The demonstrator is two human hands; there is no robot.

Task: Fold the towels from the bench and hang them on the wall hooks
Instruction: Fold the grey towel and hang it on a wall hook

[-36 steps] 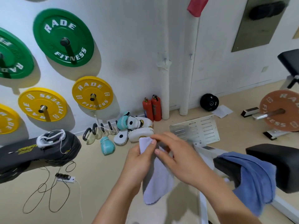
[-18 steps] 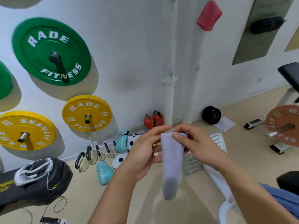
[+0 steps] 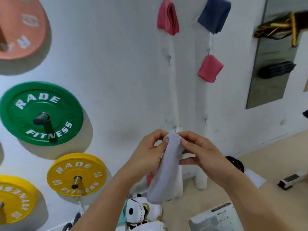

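I am holding the folded pale towel [image 3: 164, 165] up in front of the wall, my left hand [image 3: 146, 154] and my right hand [image 3: 198, 152] both pinching its top fold with curled fingers, just below and in front of a bare hook [image 3: 175, 129]. To hang it well, I am judging that I should be keeping the fold bunched tight, lifting the top edge slightly above the hook tip, then lowering it so the hook catches the thick of the fold. Three towels are already hanging higher up: a pink towel [image 3: 168, 16], a navy towel [image 3: 215, 14] and a second pink towel [image 3: 210, 68].
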